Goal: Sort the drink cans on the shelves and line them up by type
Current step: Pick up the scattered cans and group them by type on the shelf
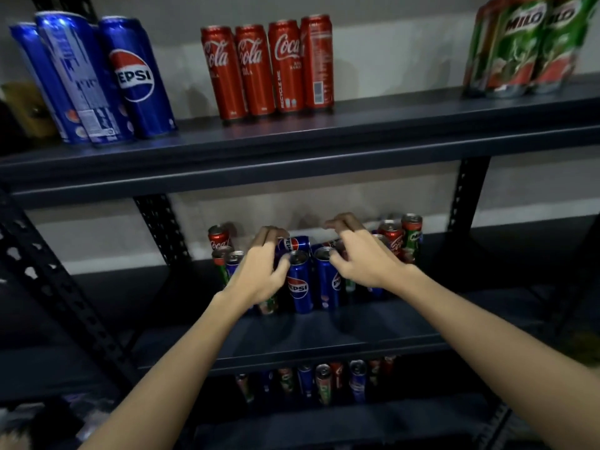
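From the head camera, the work sits on the middle shelf [357, 323], where a mixed cluster of cans [311, 271] stands bunched toward the back edge, just left of centre. Both hands reach into it from the front edge. The left hand [259, 271] has its fingers curled down over the tops on the cluster's left side, thumb against the front Pepsi can [299, 284]; it looks to be gripping a can under the palm, though that can is mostly hidden. The right hand [360, 254] hovers over the right side with fingers bent and spread like a claw, thumb near the second Pepsi can [328, 277]; whether it holds anything I cannot tell.

The two upright Pepsi cans stand between the hands, long axes vertical, each touching or nearly touching the nearer thumb, so either hand could lift one straight up. Behind them another Pepsi can [293, 244] lies on its side atop the others, long axis running left to right.

The top shelf [389, 125] already carries sorted rows: Pepsi cans [130, 79] at the left, Coca-Cola cans [269, 66] in the middle, Milo cans [526, 47] at the right, cut off by the frame.

The bottom-shelf cans [324, 381] are dim and blurred. The hands cover several cans in the cluster.
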